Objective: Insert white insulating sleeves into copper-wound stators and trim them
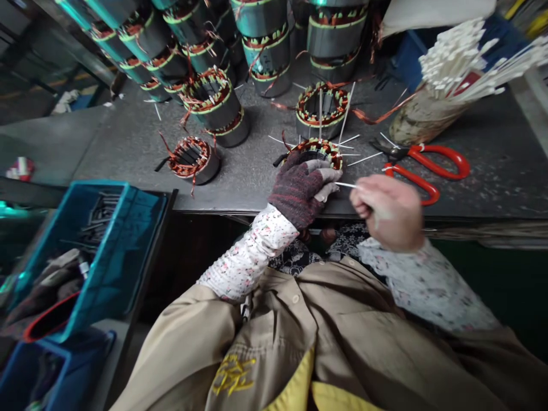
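My left hand, in a dark knitted glove with pale fingertips, grips a motor stator near the bench's front edge. Its palm and fingers cover the stator's near side. Several thin white strips stick out around that stator's copper windings. To the right, my bare right hand, slightly blurred, is closed on one thin white strip that stretches toward the left fingertips. How the strip's far end meets the stator is hidden. Just behind stands another stator with strips leaning on it.
Red-handled scissors lie beyond my right hand, beside a holder of white strips. A small stator sits at left, and stacked stators line the back. Blue bins stand lower left, off the bench.
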A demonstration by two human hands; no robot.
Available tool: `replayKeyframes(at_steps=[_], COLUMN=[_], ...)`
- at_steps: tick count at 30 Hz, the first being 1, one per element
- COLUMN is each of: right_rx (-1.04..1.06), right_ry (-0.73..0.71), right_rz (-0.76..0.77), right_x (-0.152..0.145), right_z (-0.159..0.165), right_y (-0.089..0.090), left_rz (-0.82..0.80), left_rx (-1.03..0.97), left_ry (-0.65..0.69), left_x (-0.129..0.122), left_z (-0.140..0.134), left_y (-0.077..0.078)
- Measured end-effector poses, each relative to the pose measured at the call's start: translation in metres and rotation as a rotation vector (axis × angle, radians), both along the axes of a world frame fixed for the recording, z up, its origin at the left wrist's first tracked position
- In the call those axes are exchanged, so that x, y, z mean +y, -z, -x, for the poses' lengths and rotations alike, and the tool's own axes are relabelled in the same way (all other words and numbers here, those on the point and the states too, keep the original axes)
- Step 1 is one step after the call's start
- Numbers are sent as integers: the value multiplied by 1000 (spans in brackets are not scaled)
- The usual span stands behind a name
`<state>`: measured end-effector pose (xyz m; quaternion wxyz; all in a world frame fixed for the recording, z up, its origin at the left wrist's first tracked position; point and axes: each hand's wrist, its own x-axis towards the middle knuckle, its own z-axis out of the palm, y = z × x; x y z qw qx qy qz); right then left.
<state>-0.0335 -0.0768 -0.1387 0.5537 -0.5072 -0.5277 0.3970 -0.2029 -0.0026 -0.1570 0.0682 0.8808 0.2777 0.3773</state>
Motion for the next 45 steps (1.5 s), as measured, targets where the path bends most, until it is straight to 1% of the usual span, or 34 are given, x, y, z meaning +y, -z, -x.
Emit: replayKeyframes(at_steps=[2, 4, 6, 7, 9, 10, 13, 15, 18, 21, 23, 25, 26, 28, 29, 30, 31, 33, 34, 36, 40, 43, 45], right_rx=[57, 120, 218, 264, 327, 339, 340, 358, 415, 417, 310, 27, -190, -663, -860, -1016, -1119, -1224, -1250, -1293, -1336, -1233, -1153], right_ry=[31, 7, -89, -142, -221, -231, -169, -119, -85, -70, -82, -72, -47, 90, 143, 137, 107, 94, 93, 111, 95, 4, -50], right_rz=[-70, -120, -96, -67, 1, 25, 84, 117, 109, 78, 28, -79, -145, -217, -202, -160, -126, -121, -126, -104, -19, -27, -60], right_x=[-3, 0, 5, 7, 8, 6, -3, -3, 17, 44, 51, 47, 43, 34, 32, 31, 31, 37, 40, 47, 48, 39, 33], right_z=[-7, -12, -10, -7, 0, 2, 0, -5, -3, 14, 17, -1, -18, -63, -87, -111, -131, -160, -167, -171, -150, -123, -104], right_y=[-1, 0, 2, 3, 6, 8, 8, 4, -6, -15, -16, -11, -6, 7, 14, 22, 28, 39, 42, 43, 28, 16, 10], left_rz=[23, 79, 129, 130, 89, 64, 48, 69, 90, 98, 109, 127, 137, 143, 133, 117, 95, 61, 50, 36, 9, -7, -19], left_rx=[-8, -74, -120, -107, -11, 45, 185, 218, 236, 297, 312, 266, 217, 142, 141, 175, 242, 426, 496, 566, 579, 573, 560], left_ry=[-47, -77, -62, -34, 13, 12, -51, -88, -67, -23, -41, -52, -53, -54, -70, -91, -116, -157, -173, -193, -188, -165, -146], left_x=[-2, -4, -5, -5, -5, -5, -7, -9, -13, -13, -11, -9, -8, -9, -9, -10, -11, -11, -11, -9, -5, -1, 1], left_z=[-1, 2, 8, 11, 16, 18, 17, 13, 7, 6, 9, 14, 16, 17, 16, 14, 11, 5, 2, -1, 1, 6, 8], left_y=[1, 1, 1, 0, -1, -3, -8, -13, -18, -19, -18, -16, -16, -17, -18, -20, -22, -26, -27, -28, -23, -19, -18])
